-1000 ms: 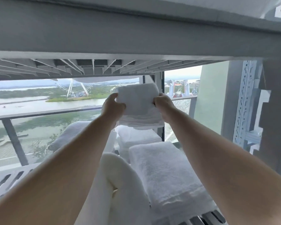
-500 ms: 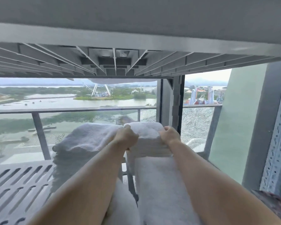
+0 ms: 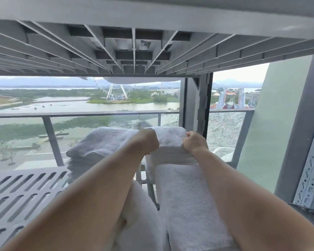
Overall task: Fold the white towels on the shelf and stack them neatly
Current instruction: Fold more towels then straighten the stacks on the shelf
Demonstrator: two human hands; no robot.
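A folded white towel (image 3: 169, 137) lies on top of a stack of folded towels (image 3: 170, 157) at the back of the grey slatted shelf (image 3: 22, 194). My left hand (image 3: 146, 141) grips its left edge and my right hand (image 3: 194, 143) grips its right edge, both with fingers closed on the cloth. Left of it stands another stack of folded white towels (image 3: 101, 142). A long folded towel (image 3: 187, 201) lies in front of the back stack between my forearms. More white cloth (image 3: 140, 220) sits under my left forearm, partly hidden.
The ribbed underside of the upper shelf (image 3: 134, 51) hangs low overhead. A dark upright post (image 3: 198, 105) stands just behind the towels, and a perforated metal upright (image 3: 312, 167) is at the right. A glass balcony railing (image 3: 80, 114) lies behind.
The folded towel, held up in the air by both hands a second ago, has come down onto the back stack. Both hands stay closed on its edges.
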